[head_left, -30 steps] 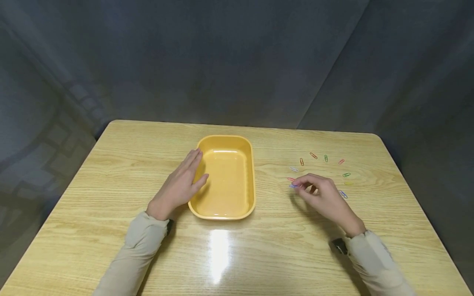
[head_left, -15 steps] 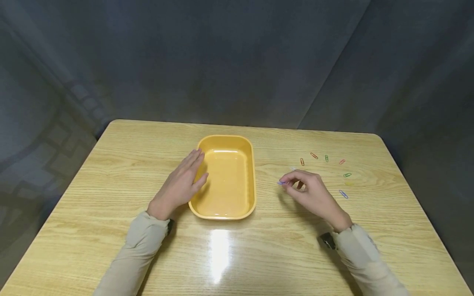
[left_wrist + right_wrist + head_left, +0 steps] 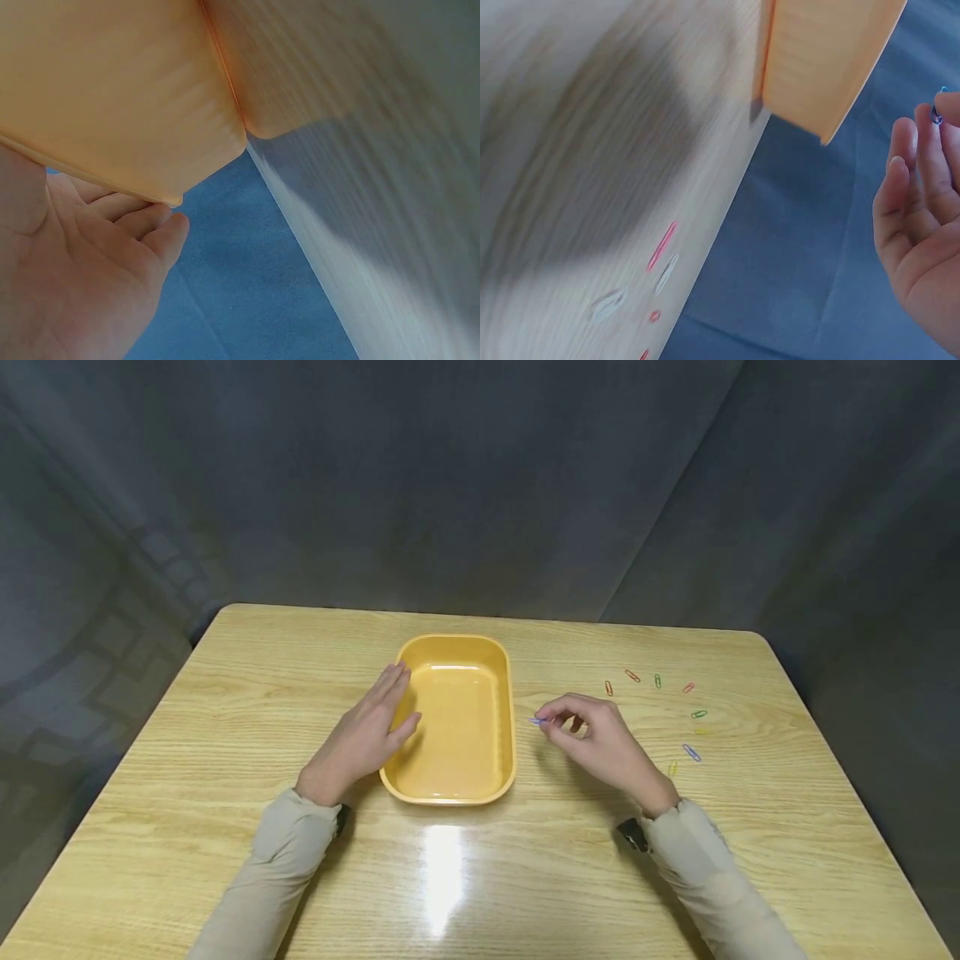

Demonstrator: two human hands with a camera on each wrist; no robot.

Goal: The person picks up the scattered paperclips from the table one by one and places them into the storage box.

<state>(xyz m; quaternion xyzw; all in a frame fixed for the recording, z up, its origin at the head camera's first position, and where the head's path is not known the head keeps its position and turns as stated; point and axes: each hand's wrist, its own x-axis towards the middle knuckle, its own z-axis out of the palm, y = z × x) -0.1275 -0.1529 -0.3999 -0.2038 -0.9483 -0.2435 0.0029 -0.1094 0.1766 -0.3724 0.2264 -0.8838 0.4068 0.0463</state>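
My left hand (image 3: 363, 739) lies with straight fingers along the left rim of a yellow plastic tray (image 3: 512, 752), the thumb reaching over its inside. In the left wrist view the fingers (image 3: 142, 217) touch the rim from beneath. Just right of the tray, my right hand (image 3: 600, 743) pinches a blue paper clip (image 3: 537, 721) between thumb and index finger, above the table. The same clip (image 3: 936, 115) shows small at the fingertips in the right wrist view, partly hidden by the thumb. Nothing shows inside the tray.
Several paper clips lie scattered on the wooden table (image 3: 337, 652) to the right, among them a red one (image 3: 632, 676), a green one (image 3: 657, 681), a blue one (image 3: 692, 752) and a yellow one (image 3: 672, 768). A dark curtain (image 3: 450, 485) hangs behind the table.
My right hand has picked the blue paper clip from the table and carried it left toward the tray. A yellow clip once hidden by the hand now shows. My left hand stays put.
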